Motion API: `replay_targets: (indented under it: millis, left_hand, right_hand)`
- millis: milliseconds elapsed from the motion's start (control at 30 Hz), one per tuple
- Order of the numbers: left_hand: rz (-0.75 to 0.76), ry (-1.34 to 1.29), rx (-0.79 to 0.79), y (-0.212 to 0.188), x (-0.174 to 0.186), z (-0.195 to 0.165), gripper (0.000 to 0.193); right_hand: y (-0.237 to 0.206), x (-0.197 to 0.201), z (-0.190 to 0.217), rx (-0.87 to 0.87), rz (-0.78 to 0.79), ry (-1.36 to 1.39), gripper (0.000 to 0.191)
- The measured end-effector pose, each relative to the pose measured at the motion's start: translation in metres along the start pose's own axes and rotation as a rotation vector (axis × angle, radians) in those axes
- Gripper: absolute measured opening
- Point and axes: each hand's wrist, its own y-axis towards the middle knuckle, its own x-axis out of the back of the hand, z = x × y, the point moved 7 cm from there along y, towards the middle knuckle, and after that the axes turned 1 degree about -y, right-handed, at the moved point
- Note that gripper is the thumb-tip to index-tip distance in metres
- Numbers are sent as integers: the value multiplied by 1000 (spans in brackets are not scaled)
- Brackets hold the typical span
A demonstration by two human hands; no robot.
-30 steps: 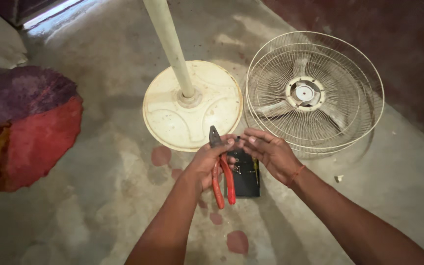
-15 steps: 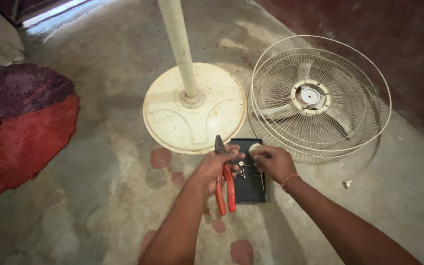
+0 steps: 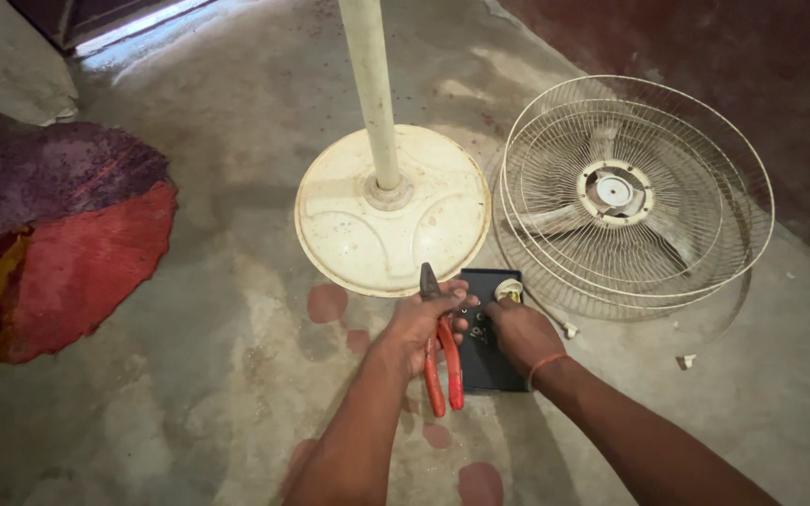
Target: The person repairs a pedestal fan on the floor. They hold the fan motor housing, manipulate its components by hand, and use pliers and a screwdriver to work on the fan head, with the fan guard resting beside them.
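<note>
My left hand (image 3: 417, 328) grips red-handled pliers (image 3: 440, 361), jaws pointing away from me, handles hanging toward me. My right hand (image 3: 520, 334) rests on a flat black panel (image 3: 491, 361) lying on the concrete floor, fingers pinched at small parts on its upper end. A small whitish piece (image 3: 509, 288) with a thin wire sits at the panel's top right corner, just beyond my fingertips. Both hands meet over the panel's top edge.
A cream round fan base (image 3: 392, 221) with its upright pole (image 3: 370, 84) stands just beyond the panel. A wire fan guard with the blades (image 3: 632, 195) lies to the right. A red and purple rug (image 3: 53, 239) lies at left. Small white bits (image 3: 686, 360) sit on the floor.
The view has drifted slightly, and my right hand has slid down onto the black panel. The pliers stay in my left hand.
</note>
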Motion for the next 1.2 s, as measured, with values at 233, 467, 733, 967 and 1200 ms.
replay_targets:
  millis: [233, 467, 733, 967, 1200]
  left_hand:
    - [-8, -12, 31, -3, -4, 2, 32]
    - [-6, 19, -14, 0, -22, 3, 26]
    - [-28, 170, -141, -30, -69, -45, 22]
    - [-50, 130, -272, -85, -132, -113, 27]
    - [-93, 114, -201, -175, -204, -172, 16]
  right_hand:
    - [-3, 28, -2, 19, -257, 272, 25]
    - [0, 15, -13, -466, -28, 1433, 26]
    - [-1, 89, 7, -477, -47, 1691, 22]
    - [-3, 194, 33, -404, -105, 1691, 21]
    - [-32, 334, 75, -431, -11, 1518, 24]
